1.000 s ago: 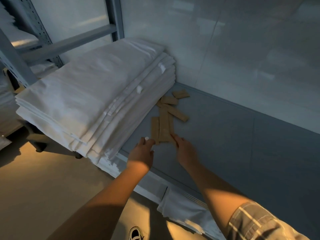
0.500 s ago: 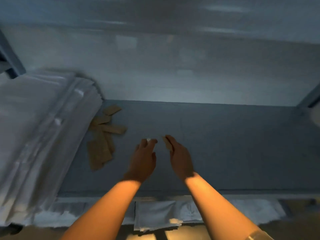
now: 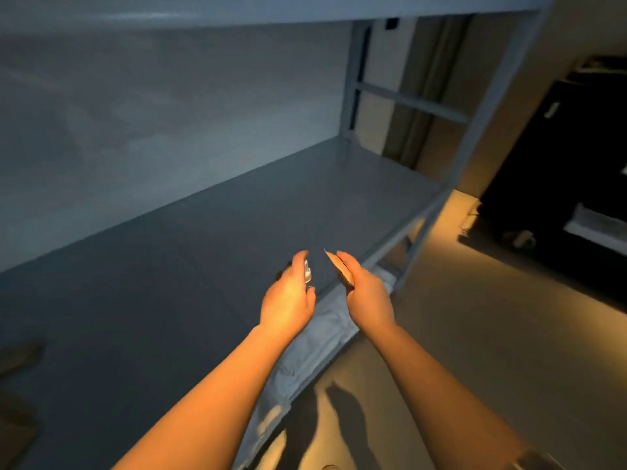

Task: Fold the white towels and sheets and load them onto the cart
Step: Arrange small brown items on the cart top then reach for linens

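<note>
My two hands hover side by side over the front edge of a grey metal shelf. My right hand pinches a thin tan strip between thumb and fingers. In the curled fingers of my left hand sits a small white piece; what it is I cannot tell. White folded linen lies on the level below, showing under the shelf's front rail. The big stack of white sheets is out of view.
More tan strips show as a blur at the far left of the shelf. The rack's upright post stands at the right end. A dark cabinet stands beyond it across the tan floor.
My right hand has taken one tan strip from the pile beside the sheets. The view and both hands have swung right along the shelf, and the sheet stack has left the frame.
</note>
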Tool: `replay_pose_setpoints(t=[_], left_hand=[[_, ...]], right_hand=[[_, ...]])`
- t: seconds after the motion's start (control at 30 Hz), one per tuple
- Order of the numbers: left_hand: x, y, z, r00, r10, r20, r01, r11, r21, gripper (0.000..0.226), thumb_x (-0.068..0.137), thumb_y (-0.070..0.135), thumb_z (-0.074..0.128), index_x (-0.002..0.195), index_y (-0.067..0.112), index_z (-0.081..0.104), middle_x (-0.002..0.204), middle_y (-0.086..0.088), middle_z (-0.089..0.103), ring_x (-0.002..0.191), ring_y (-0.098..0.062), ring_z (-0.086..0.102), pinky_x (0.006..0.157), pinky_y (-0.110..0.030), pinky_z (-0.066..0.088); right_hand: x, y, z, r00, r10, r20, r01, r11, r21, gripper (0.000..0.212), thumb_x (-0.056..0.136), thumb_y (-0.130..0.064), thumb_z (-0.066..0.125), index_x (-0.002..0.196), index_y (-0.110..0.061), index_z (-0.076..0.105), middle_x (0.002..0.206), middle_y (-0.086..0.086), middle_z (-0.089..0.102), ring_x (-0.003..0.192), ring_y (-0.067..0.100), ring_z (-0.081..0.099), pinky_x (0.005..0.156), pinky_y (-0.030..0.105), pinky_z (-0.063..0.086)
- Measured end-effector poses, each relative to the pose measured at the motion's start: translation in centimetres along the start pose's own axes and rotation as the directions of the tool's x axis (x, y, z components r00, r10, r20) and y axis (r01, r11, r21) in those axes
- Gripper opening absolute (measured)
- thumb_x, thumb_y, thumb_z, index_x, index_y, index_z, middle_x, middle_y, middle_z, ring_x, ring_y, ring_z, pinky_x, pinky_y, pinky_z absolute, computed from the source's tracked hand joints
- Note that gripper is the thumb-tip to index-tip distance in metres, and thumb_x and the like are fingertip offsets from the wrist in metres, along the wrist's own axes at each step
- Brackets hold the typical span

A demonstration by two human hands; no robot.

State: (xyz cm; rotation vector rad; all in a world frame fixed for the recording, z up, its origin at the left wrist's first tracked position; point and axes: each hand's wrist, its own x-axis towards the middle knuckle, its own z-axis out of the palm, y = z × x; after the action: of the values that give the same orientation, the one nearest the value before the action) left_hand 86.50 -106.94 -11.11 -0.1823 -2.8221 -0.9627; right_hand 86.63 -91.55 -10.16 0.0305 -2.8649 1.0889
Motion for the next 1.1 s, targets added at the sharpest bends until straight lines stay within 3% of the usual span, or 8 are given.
replay_pose_setpoints(t=[0.1, 0.27, 0.4, 0.5, 0.63, 0.77, 0.9, 1.1], left_hand=[[0.8, 3.8, 3.2, 0.994, 0.1, 0.051, -0.098, 0.995, -0.028, 0.054, 0.09, 0.016, 0.055, 0.137, 0.02, 0.029, 0.128, -0.002, 0.051, 0.103, -0.026, 0.053, 0.072, -0.031, 0.038], [2.3, 10.7, 8.3, 0.958, 0.255, 0.133, -0.239, 0.964, -0.119, 0.047, 0.091, 0.015, 0.053, 0.134, 0.016, 0.033, 0.125, -0.006, 0.053, 0.106, -0.031, 0.053, 0.079, -0.041, 0.045], [3.8, 16.5, 13.0, 0.911, 0.375, 0.169, -0.347, 0.922, -0.172, 0.048, 0.088, 0.015, 0.057, 0.131, 0.016, 0.036, 0.118, -0.006, 0.056, 0.101, -0.028, 0.056, 0.068, -0.029, 0.034], [5.4, 21.4, 17.1, 0.874, 0.435, 0.218, -0.39, 0.894, -0.222, 0.049, 0.088, 0.015, 0.06, 0.131, 0.019, 0.036, 0.119, -0.004, 0.056, 0.102, -0.027, 0.056, 0.07, -0.031, 0.041], [8.0, 28.0, 22.2, 0.848, 0.479, 0.228, -0.436, 0.874, -0.216, 0.051, 0.087, 0.014, 0.063, 0.129, 0.022, 0.036, 0.115, -0.004, 0.057, 0.096, -0.026, 0.059, 0.066, -0.033, 0.043], [10.5, 34.5, 26.7, 0.819, 0.52, 0.242, -0.472, 0.851, -0.229, 0.053, 0.084, 0.011, 0.067, 0.128, 0.02, 0.038, 0.117, -0.008, 0.057, 0.098, -0.028, 0.06, 0.075, -0.041, 0.052], [13.0, 39.6, 31.1, 0.798, 0.553, 0.238, -0.514, 0.832, -0.21, 0.057, 0.083, 0.014, 0.068, 0.129, 0.022, 0.036, 0.118, -0.007, 0.057, 0.098, -0.027, 0.06, 0.069, -0.033, 0.046], [17.7, 45.1, 37.0, 0.785, 0.565, 0.253, -0.523, 0.824, -0.217, 0.061, 0.084, 0.015, 0.067, 0.133, 0.024, 0.033, 0.125, -0.006, 0.055, 0.103, -0.026, 0.059, 0.075, -0.037, 0.052]], right_hand=[[-1.7, 3.4, -3.6, 0.99, 0.103, -0.098, -0.104, 0.995, 0.001, 0.067, 0.088, 0.002, 0.037, 0.142, -0.037, 0.038, 0.119, -0.001, 0.06, 0.096, 0.017, 0.058, 0.073, 0.031, 0.045], [-3.8, 9.4, -9.2, 0.953, 0.207, -0.222, -0.218, 0.975, -0.028, 0.058, 0.089, -0.008, 0.043, 0.141, -0.035, 0.04, 0.118, 0.007, 0.062, 0.1, 0.028, 0.06, 0.076, 0.031, 0.045], [-4.5, 14.7, -13.5, 0.9, 0.286, -0.328, -0.31, 0.951, -0.02, 0.058, 0.089, -0.006, 0.044, 0.137, -0.037, 0.042, 0.111, 0.006, 0.065, 0.092, 0.027, 0.061, 0.071, 0.031, 0.045], [-4.3, 19.5, -17.1, 0.854, 0.363, -0.373, -0.399, 0.917, -0.021, 0.056, 0.091, -0.01, 0.043, 0.136, -0.043, 0.038, 0.102, 0.01, 0.066, 0.084, 0.029, 0.062, 0.072, 0.039, 0.052], [-3.2, 25.6, -22.1, 0.816, 0.406, -0.411, -0.445, 0.895, 0.001, 0.056, 0.093, -0.011, 0.042, 0.137, -0.045, 0.034, 0.102, 0.008, 0.064, 0.08, 0.024, 0.062, 0.072, 0.039, 0.054], [-1.9, 31.3, -27.3, 0.801, 0.409, -0.436, -0.461, 0.887, -0.014, 0.055, 0.093, -0.012, 0.044, 0.137, -0.044, 0.035, 0.109, 0.005, 0.064, 0.087, 0.024, 0.062, 0.073, 0.034, 0.051], [-0.2, 36.0, -31.8, 0.779, 0.404, -0.48, -0.467, 0.884, -0.013, 0.055, 0.094, -0.012, 0.045, 0.137, -0.044, 0.034, 0.109, 0.004, 0.063, 0.085, 0.02, 0.06, 0.072, 0.03, 0.048], [3.9, 42.4, -36.3, 0.759, 0.414, -0.502, -0.476, 0.879, 0.006, 0.052, 0.095, -0.015, 0.044, 0.136, -0.044, 0.032, 0.112, 0.001, 0.061, 0.083, 0.017, 0.056, 0.069, 0.03, 0.047]])
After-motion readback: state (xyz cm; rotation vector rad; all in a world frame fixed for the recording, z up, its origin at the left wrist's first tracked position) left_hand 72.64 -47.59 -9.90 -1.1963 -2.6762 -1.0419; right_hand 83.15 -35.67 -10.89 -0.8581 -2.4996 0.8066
